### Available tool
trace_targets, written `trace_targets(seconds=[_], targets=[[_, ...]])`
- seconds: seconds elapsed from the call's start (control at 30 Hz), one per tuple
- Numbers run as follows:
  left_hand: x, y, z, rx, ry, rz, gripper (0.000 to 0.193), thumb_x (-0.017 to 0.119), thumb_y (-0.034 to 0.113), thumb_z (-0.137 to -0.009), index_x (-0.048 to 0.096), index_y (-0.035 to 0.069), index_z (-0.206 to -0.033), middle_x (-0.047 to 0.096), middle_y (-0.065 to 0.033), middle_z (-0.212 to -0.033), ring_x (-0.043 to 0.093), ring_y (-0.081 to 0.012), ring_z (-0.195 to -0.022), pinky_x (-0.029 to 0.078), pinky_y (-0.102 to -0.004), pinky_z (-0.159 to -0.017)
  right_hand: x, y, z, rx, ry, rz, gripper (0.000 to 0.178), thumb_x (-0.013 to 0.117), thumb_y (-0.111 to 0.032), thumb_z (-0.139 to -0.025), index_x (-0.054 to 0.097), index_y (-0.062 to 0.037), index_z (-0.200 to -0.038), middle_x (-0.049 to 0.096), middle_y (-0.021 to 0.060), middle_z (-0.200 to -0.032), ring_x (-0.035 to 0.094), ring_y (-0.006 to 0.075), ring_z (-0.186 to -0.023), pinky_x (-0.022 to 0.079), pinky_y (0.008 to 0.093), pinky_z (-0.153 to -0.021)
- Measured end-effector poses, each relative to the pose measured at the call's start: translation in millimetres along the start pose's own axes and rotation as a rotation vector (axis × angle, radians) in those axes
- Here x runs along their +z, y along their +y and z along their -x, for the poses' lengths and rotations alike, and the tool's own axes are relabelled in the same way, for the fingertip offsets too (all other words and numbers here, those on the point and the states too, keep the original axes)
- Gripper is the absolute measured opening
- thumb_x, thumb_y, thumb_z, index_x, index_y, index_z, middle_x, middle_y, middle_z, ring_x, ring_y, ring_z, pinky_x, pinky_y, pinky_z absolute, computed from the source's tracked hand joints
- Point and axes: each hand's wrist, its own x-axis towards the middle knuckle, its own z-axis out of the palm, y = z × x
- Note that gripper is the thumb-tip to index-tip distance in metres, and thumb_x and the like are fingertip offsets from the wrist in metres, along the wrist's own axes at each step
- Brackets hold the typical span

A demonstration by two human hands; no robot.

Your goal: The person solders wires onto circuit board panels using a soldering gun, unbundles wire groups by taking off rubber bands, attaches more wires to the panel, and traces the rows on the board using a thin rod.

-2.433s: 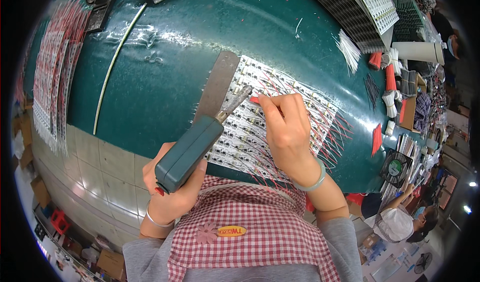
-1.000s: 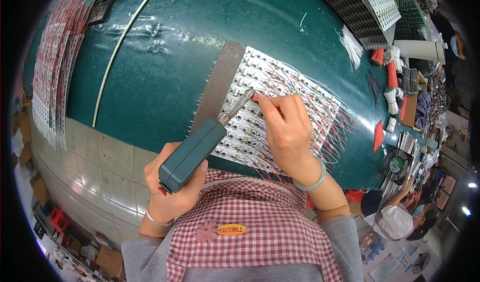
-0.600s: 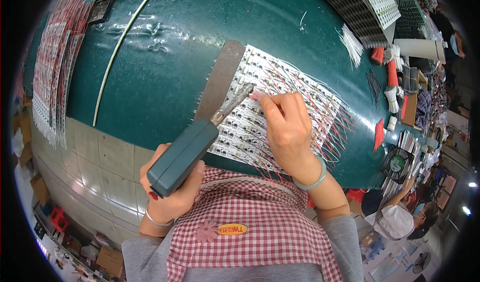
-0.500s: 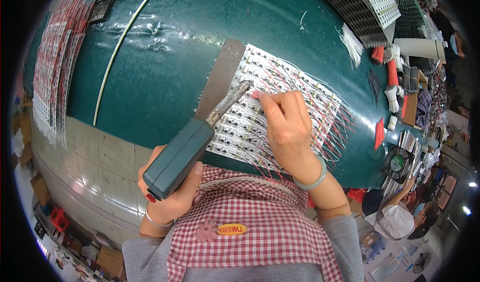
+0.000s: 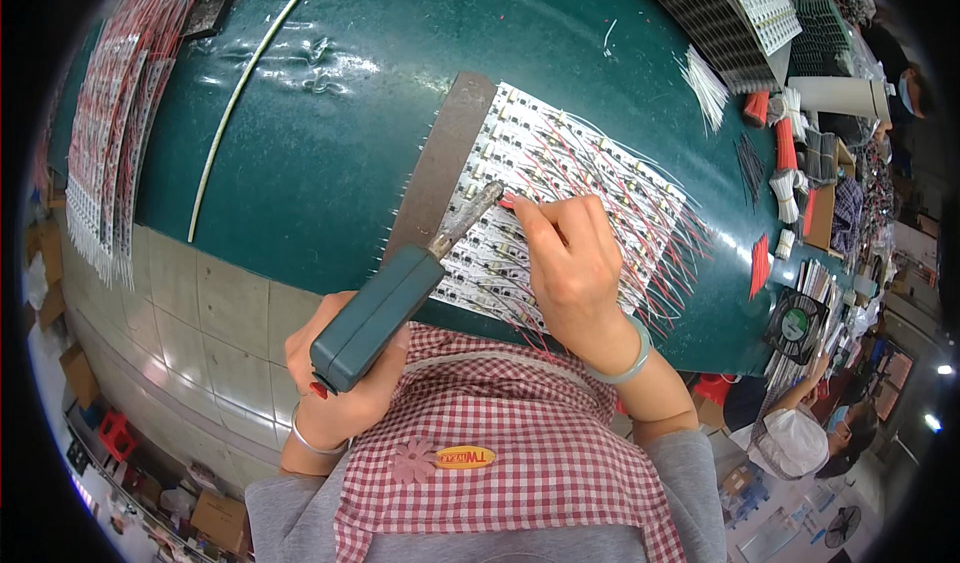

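Note:
In my left hand (image 5: 378,388) is a soldering gun (image 5: 375,318) with a dark green handle, the fingers wrapped round it. Its blackened metal tip reaches over a white panel of circuit boards (image 5: 468,289), close beside the right fingertips. My right hand (image 5: 575,278) pinches a short red wire (image 5: 508,201) between thumb and forefinger, right by that tip; whether the two touch I cannot tell. Red, black and white wires trail across the panel and off its right side. Along the panel's left edge lies a brown flat metal strip (image 5: 440,158).
Finished-looking wired panels (image 5: 115,133) hang at the table's left edge. A pale rod (image 5: 240,93) lies on the green tabletop (image 5: 370,153). To the right are white wires (image 5: 704,88), black wires (image 5: 748,168), red wires (image 5: 759,266) and a fan (image 5: 796,325). A co-worker (image 5: 795,438) sits beyond.
The soldering gun has shifted to the right, and its tip has come down the panel, nearer the red wire. My right hand has moved slightly toward me, still pinching.

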Motion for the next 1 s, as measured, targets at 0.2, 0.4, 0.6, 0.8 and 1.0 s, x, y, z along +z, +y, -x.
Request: trace_targets(seconds=[0.2,0.4,0.6,0.8,1.0], targets=[[3,0,-2,-0.017,0.011,0.050,0.018,0.074,-0.003,-0.075,0.066,-0.006,-0.092,0.069,-0.0124,-0.084,0.067,-0.0170,-0.068,0.051,-0.0268,-0.062,0,-1,1,0.008,-0.024,0.018,0.030,0.067,0.002,-0.073,0.068,0.0048,-0.103,0.053,0.0077,-0.083,0.053,0.0226,-0.077,0.045,0.0308,-0.056],[2,-2,0,-0.045,-0.012,0.067,0.017,0.074,-0.002,-0.074,0.067,-0.005,-0.090,0.067,-0.0125,-0.084,0.066,-0.0178,-0.067,0.051,-0.0273,-0.060,0,-1,1,0.007,-0.038,0.037,0.032,0.066,0.003,-0.072,0.068,0.0054,-0.104,0.053,0.0078,-0.083,0.053,0.0226,-0.078,0.045,0.0309,-0.056],[1,-2,12,-0.121,0.064,0.096,0.023,0.075,-0.001,-0.073,0.071,-0.006,-0.095,0.068,-0.0143,-0.088,0.067,-0.0210,-0.068,0.052,-0.0285,-0.061,0,-1,1,0.000,-0.023,0.020,0.033,0.064,0.003,-0.072,0.068,0.0057,-0.104,0.053,0.0088,-0.084,0.053,0.0236,-0.077,0.046,0.0320,-0.057],[1,-6,18,-0.052,0.113,0.083,0.026,0.076,-0.002,-0.072,0.072,-0.006,-0.098,0.069,-0.0150,-0.090,0.068,-0.0211,-0.070,0.052,-0.0289,-0.062,-2,-3,3,-0.019,0.010,0.053,0.031,0.065,0.000,-0.072,0.067,0.0054,-0.102,0.053,0.0089,-0.083,0.053,0.0232,-0.076,0.044,0.0327,-0.057],[-2,-8,23,-0.060,0.060,0.079,0.025,0.076,-0.002,-0.072,0.071,-0.006,-0.097,0.069,-0.0128,-0.087,0.067,-0.0186,-0.068,0.051,-0.0274,-0.061,-2,-9,8,-0.040,0.030,-0.003,0.029,0.066,-0.001,-0.071,0.068,0.0046,-0.100,0.052,0.0073,-0.078,0.052,0.0225,-0.072,0.043,0.0326,-0.057]])
